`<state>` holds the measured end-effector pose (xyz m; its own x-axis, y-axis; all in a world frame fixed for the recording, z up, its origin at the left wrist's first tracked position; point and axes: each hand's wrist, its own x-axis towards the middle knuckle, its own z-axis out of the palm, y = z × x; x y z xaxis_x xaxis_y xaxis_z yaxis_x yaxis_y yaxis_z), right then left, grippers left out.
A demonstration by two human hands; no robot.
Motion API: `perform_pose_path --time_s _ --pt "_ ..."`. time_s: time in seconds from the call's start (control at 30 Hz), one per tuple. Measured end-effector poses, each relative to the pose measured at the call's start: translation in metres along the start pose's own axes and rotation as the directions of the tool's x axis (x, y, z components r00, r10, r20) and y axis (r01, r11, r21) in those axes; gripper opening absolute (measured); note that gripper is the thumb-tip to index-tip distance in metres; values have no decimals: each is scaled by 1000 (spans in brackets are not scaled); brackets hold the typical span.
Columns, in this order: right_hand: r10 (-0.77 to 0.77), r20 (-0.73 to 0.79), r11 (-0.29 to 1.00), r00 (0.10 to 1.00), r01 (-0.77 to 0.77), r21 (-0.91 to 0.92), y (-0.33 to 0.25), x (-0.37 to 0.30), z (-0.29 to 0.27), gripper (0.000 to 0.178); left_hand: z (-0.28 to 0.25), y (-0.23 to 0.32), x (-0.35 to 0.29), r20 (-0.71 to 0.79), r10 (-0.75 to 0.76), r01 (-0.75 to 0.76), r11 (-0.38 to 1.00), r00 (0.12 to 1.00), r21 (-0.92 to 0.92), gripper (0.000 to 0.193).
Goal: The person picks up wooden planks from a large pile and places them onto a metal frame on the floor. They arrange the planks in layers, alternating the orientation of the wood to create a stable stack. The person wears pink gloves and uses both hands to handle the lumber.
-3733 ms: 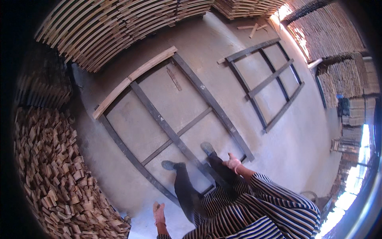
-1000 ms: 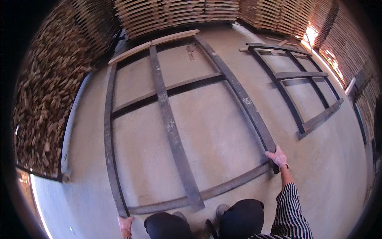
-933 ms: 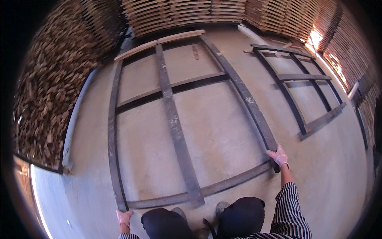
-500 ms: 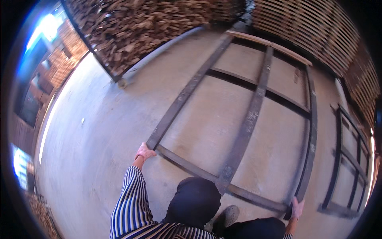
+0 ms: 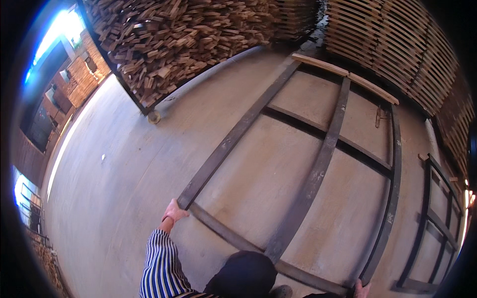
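In front of me a large dark metal frame [image 5: 311, 185] stretches away over the concrete floor, built of long bars joined by crosspieces. My left hand [image 5: 174, 212] is closed round its near left corner, thumb toward the inside of the bar. At the near right corner my right hand [image 5: 361, 289] grips the end of the right-hand bar, partly cut off by the picture's lower edge. Two light wooden strips [image 5: 320, 65] lie end to end along the far crossbar. How high the near end stands off the floor I cannot tell.
A wheeled rack heaped with wood pieces [image 5: 184, 44] stands at the far left. Layered slat stacks [image 5: 382, 42] rise at the back right. A second dark frame [image 5: 431, 223] is at the right. Concrete floor [image 5: 114, 198] spreads on the left.
Both hands and the frame's near end appear lower in the picture, still gripped at the same corners. The whole scene has also shifted down somewhat, as my view moved.
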<state>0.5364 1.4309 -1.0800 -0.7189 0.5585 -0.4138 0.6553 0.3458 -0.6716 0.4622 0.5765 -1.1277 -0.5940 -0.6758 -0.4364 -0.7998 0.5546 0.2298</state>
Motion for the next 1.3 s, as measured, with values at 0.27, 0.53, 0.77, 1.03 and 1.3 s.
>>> perform_pose_path --time_s 0.27,0.53,0.77,1.03,1.3 --pt "-177 -84 972 981 161 -170 60 28 -42 88 21 78 10 232 -93 103 994 968 -31 84" --pt "472 -153 634 868 -455 -626 -103 44 -8 108 -24 129 43 321 -129 -72 836 938 544 98" --pt "332 229 918 915 -257 -304 -283 10 63 98 -108 325 -108 709 324 -571 810 626 134 98" --pt "215 253 961 943 -157 -229 -463 -105 -80 99 -331 268 -238 915 30 -107 994 403 14 90" --pt "378 325 890 867 -436 129 -421 -137 -221 54 -480 278 -133 913 327 -966 167 244 199 59"
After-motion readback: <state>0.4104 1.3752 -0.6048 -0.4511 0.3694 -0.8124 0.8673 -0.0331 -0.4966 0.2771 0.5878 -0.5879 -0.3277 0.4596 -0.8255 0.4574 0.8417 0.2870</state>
